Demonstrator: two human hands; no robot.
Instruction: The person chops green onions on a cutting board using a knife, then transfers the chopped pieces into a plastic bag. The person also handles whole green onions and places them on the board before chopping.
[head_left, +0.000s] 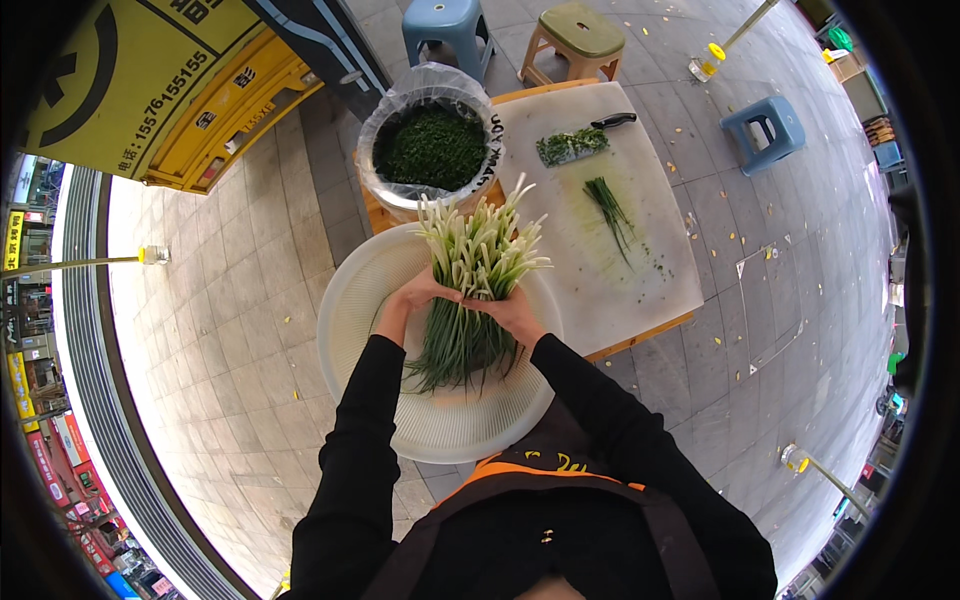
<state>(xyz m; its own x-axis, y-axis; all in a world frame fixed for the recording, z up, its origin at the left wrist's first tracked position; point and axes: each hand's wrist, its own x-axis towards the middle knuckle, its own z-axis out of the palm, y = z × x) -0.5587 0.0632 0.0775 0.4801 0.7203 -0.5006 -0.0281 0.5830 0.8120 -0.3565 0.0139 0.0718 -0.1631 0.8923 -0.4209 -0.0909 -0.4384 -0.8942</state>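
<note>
Both my hands grip one thick bunch of scallions or chives (480, 262) over a white plastic basket (442, 431). My left hand (421, 292) wraps its left side and my right hand (510, 309) its right, with the thumbs meeting at the front. Pale stem ends point away from me; the dark green leaves hang toward me into the basket. How my other fingers lie behind the bunch is hidden. Right of the basket, a white cutting board (637, 300) carries a few loose green stalks (611, 214), a heap of chopped greens (574, 146) and a black-handled knife (615, 120).
Beyond the basket stands a round tub lined with clear plastic (367, 169), holding finely chopped greens (431, 150). A wooden table (645, 337) supports the board. Plastic stools (450, 34) stand behind it, and a blue stool (769, 135) farther right. A yellow vehicle (240, 112) is at upper left.
</note>
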